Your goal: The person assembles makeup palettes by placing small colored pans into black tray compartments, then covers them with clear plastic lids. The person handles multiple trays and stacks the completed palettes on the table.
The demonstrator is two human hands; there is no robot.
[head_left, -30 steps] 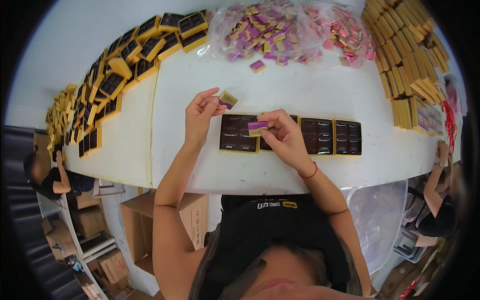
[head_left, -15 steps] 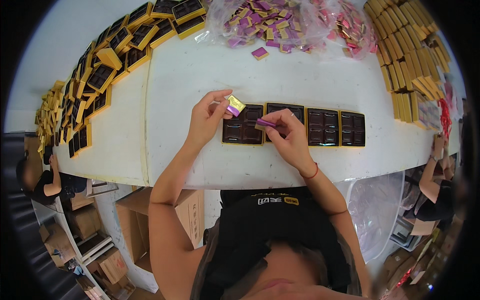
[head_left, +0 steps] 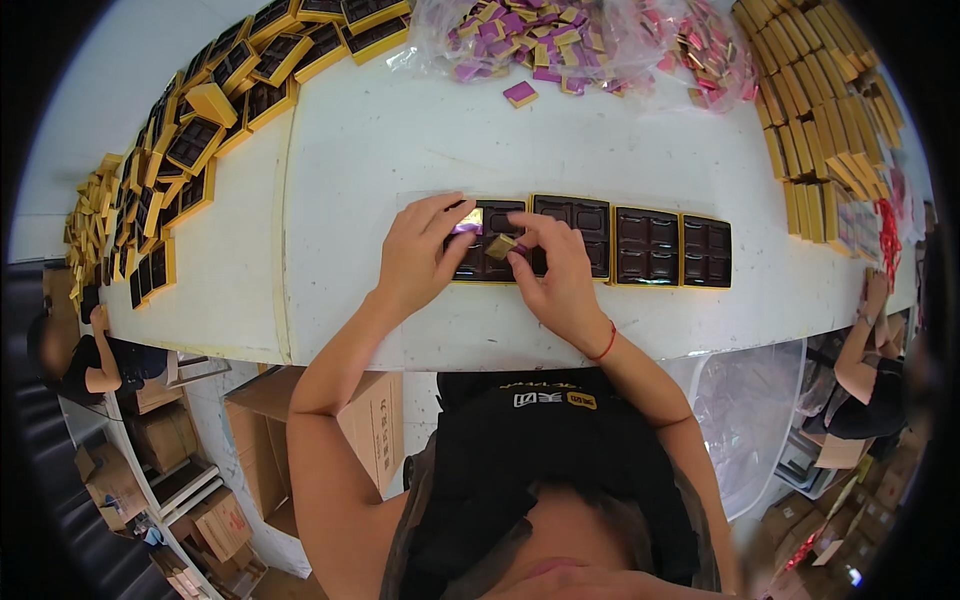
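Centrally, across most of the view: a white table (head_left: 350,150), with a seam running front to back toward the left. On the left part: a loose heap of yellow-sided boxes (head_left: 195,145), mostly with dark moulded inserts exposed. On the right part: a close stack of gold boxes (head_left: 810,120), arranged in ranks. Along the far side, between heap and stack: clear plastic bagging (head_left: 430,45) with purple-and-gold pieces (head_left: 565,40), and to their right, pink pieces (head_left: 712,60). Below the near edge, left of the torso: an open cardboard box (head_left: 385,405). On the table before the torso: a row of four tray boxes (head_left: 593,215), side by side, each with a dark compartmented insert. At the leftmost tray box (head_left: 512,212): left hand (head_left: 418,248), thumb and fingers narrowed on a wrapped piece; right hand (head_left: 562,268), thumb and index finger pinched on another. Near the bagging, on bare table: a loose piece (head_left: 520,94), purple face up. Over the leftmost insert, toward its left: the left-hand piece (head_left: 469,221), purple and gold; contact with a compartment impossible to tell. Toward its right: the right-hand piece (head_left: 503,247), tilted; contact likewise unclear.
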